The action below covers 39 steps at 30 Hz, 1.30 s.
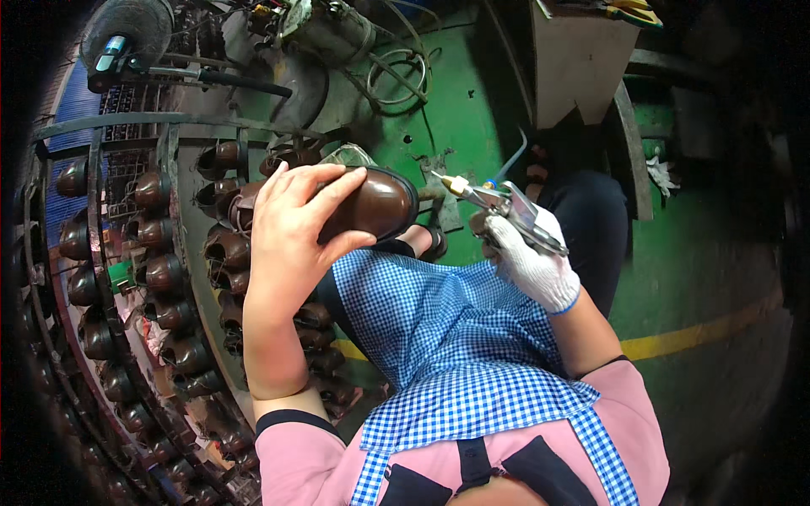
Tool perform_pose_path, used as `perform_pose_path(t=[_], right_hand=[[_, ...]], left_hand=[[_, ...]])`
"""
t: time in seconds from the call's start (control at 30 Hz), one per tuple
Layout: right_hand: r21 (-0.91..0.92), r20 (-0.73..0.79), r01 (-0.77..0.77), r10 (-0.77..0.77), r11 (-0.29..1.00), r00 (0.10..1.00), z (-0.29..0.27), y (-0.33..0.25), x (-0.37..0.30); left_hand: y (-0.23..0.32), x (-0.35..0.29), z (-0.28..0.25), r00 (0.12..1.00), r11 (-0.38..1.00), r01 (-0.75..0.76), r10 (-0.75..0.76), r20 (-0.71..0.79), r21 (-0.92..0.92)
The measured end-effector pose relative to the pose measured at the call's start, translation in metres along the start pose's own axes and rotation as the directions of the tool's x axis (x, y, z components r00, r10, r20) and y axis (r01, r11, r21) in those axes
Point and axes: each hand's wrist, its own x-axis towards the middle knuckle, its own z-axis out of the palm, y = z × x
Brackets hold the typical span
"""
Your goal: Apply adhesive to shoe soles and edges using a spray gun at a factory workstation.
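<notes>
My bare left hand (297,221) is closed round a glossy dark brown leather shoe (377,204), its rounded toe pointing right. The fingers lie across the top and the thumb presses its near side; my hand covers most of the rear part. My right hand (533,257), in a white knitted glove with a blue cuff edge, grips a metal nozzle gun (498,205). This gun has a brass fitting and a thin tip pointing up and left, toward the shoe but apart from it. A curved grey-blue hose (515,155) rises beside it.
Metal racks (99,228) with several rows of brown shoes (169,274) fill the left side. A round grey disc (135,38) on an arm stands far left. Coiled hose (396,80) lies on the green floor (472,93). At far right stands a box-like stand (582,59) with pliers (633,12).
</notes>
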Motion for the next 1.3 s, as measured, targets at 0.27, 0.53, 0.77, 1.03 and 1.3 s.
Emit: perform_pose_path(t=[0.27, 0.53, 0.77, 1.03, 1.3], right_hand=[[-0.335, 0.139, 0.022, 0.026, 0.942, 0.99, -0.006, -0.003, -0.027], [-0.409, 0.225, 0.094, 0.0, 0.907, 0.974, 0.002, 0.0, -0.03], [-0.429, 0.155, 0.069, -0.001, 0.901, 0.988, 0.007, -0.002, -0.028], [-0.381, 0.162, 0.014, 0.052, 0.924, 0.985, 0.006, -0.002, -0.028], [-0.319, 0.13, -0.013, 0.058, 0.948, 0.99, 0.009, -0.001, -0.029]], left_hand=[[0.007, -0.027, -0.001, 0.997, 1.0, -0.002, 0.002, 0.077, -0.004], [0.007, -0.036, 0.0, 0.997, 0.999, -0.028, 0.029, 0.069, -0.021], [0.007, -0.036, 0.002, 0.999, 0.999, -0.024, 0.025, 0.046, -0.023], [0.005, -0.035, 0.002, 0.998, 1.0, -0.024, 0.025, 0.063, -0.019], [0.007, -0.032, 0.003, 0.999, 1.0, -0.021, 0.021, 0.04, -0.002]])
